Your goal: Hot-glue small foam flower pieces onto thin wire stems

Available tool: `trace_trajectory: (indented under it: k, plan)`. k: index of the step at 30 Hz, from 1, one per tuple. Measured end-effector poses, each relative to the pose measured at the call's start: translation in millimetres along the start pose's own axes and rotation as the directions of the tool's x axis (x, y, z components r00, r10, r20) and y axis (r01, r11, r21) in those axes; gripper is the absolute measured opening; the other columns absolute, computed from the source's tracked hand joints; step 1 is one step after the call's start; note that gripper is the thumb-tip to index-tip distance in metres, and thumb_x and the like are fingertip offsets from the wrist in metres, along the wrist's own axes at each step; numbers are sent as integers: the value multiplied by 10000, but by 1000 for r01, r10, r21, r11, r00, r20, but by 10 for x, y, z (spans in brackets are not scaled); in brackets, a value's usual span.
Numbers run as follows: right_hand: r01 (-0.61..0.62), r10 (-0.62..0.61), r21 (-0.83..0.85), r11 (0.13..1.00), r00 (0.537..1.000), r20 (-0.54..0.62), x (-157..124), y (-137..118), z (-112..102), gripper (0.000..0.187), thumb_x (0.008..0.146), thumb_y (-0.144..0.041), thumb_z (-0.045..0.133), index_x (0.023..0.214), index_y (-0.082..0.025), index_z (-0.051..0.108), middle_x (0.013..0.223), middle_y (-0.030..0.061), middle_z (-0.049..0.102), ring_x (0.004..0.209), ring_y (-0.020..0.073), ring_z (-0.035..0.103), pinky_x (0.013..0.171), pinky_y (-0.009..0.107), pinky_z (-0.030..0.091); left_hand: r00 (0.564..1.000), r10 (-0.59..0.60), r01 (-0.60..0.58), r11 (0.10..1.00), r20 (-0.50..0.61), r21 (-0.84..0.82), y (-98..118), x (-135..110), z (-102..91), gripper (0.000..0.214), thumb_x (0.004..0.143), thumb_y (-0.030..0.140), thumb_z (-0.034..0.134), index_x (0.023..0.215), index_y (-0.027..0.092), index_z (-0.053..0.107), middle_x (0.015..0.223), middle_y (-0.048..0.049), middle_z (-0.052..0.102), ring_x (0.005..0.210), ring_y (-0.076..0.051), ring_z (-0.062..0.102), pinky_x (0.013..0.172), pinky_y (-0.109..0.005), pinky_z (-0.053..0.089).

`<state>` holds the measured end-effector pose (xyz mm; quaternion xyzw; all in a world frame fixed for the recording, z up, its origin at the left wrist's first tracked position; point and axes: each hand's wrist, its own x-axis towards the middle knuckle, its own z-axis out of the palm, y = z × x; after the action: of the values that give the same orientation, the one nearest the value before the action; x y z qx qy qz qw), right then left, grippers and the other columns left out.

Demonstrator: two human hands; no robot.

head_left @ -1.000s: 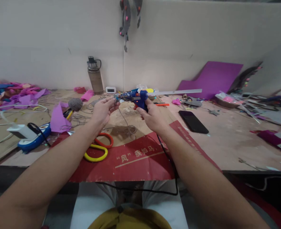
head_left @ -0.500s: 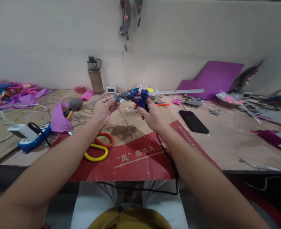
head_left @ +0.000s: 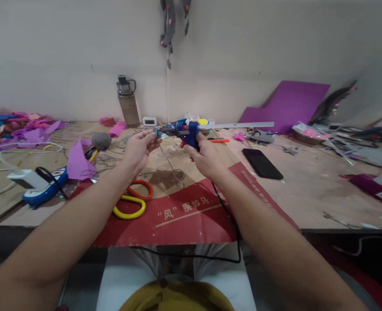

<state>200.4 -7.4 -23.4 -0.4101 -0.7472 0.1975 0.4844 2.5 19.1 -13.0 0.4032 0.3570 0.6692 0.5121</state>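
Note:
My right hand [head_left: 206, 156] is wrapped round the grip of a blue hot glue gun [head_left: 191, 134], held level above the table with its nozzle end toward the left. A long white glue stick [head_left: 239, 125] juts out of the gun's back. At the nozzle end, my left hand [head_left: 142, 149] pinches grey yarn [head_left: 168, 162], whose strand hangs from the fingertips to a loose coil on the cardboard. A small bluish bit also shows at those fingertips, too small to name. Whether the nozzle touches it, I cannot tell.
Scissors [head_left: 130, 208] with red and yellow handles lie by my left forearm on red printed cardboard [head_left: 191, 224]. Farther off are a yarn ball [head_left: 101, 141], a bottle [head_left: 127, 103] and a blue power strip [head_left: 45, 190]. A phone [head_left: 262, 164] lies right; the gun's black cord [head_left: 226, 207] drops over the edge.
The whole view has shifted slightly, so everything sits a little farther left. Both hands keep their holds on the yarn and the hot glue gun.

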Motion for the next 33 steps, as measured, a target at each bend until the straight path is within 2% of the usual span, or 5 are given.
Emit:
trace_trajectory:
  k: [7,16,26,33]
  plan:
    - [7,-7,25,1000,1000,15,-12,-38,4,340,861,-269,503,1197,-227,533,1017,83,666,873,221,607,727,370,509,999,15,-15,1000,32,2,-4,8,-18,46,747,93,651,716,120,629,631,-5,634,589,-86,643,549,-164,493]
    - [22,-21,-25,999,999,29,-14,-80,0,366,854,-253,502,1217,-227,529,1001,85,648,858,217,594,728,363,503,999,5,-5,1000,40,3,-19,26,-22,39,769,92,634,737,114,636,665,-16,643,588,-81,640,554,-164,497]
    - [-13,13,-32,999,1000,-9,-19,-100,-26,337,861,-287,517,1195,-257,559,950,74,669,847,225,614,751,389,514,1000,9,-9,1000,20,-11,-4,23,-28,75,789,88,604,727,118,634,668,-17,652,615,-77,648,594,-159,509]
    - [-15,15,2,1000,1000,-11,-18,-87,-9,337,862,-302,520,1192,-244,553,1014,86,667,868,226,618,746,386,519,1000,9,-9,1000,16,-26,-9,26,-24,50,781,90,616,741,118,628,669,-13,650,613,-79,650,591,-162,510]
